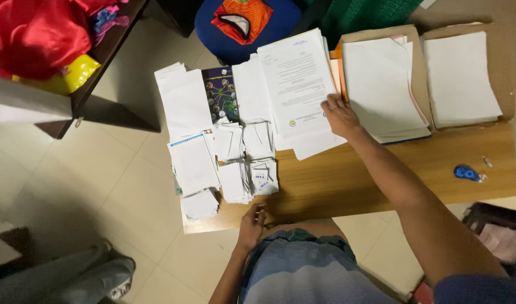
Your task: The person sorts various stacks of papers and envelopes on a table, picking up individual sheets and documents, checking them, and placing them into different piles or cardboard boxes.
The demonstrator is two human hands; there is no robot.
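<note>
A wooden worktop point(348, 180) carries paper throughout. At its far right, two brown card folders point(503, 73) lie open, each holding a white stack. Left of them a printed sheet point(297, 79) tops a tall white pile. The right hand point(339, 115) lies flat on that sheet's lower right corner, fingers point(329, 103) spread, gripping nothing. Small folded slips point(241, 163) crowd the left end. The left hand point(252, 222) rests at the near edge, fingers curled and empty, just below the slips. A small blue object point(466, 172) sits apart, right.
</note>
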